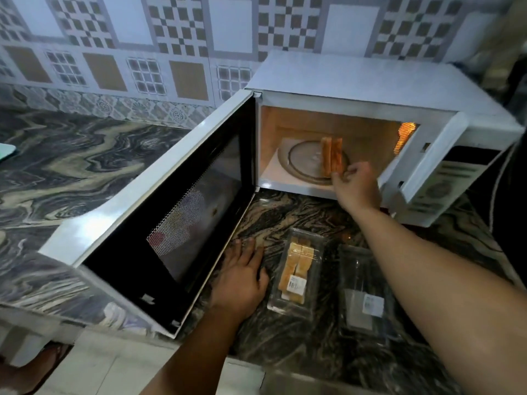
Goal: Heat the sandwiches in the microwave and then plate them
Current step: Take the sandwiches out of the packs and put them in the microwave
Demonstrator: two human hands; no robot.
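Observation:
The white microwave (356, 81) stands open, its interior lit. Two toasted sandwich halves (330, 155) stand on edge on the glass turntable (302, 161). My right hand (356, 186) reaches into the cavity, and its thumb and curled fingers pinch the near end of the sandwich halves. My left hand (242, 277) lies flat on the marbled counter (71, 166), beside the lower edge of the open door (171, 218). A clear plastic pack (296, 269) holding more sandwiches lies on the counter to the right of that hand.
An empty clear plastic pack (362, 289) lies under my right forearm. The open door swings far out to the left over the counter. The microwave control panel (436, 186) is at the right. A tiled wall (171, 38) runs behind.

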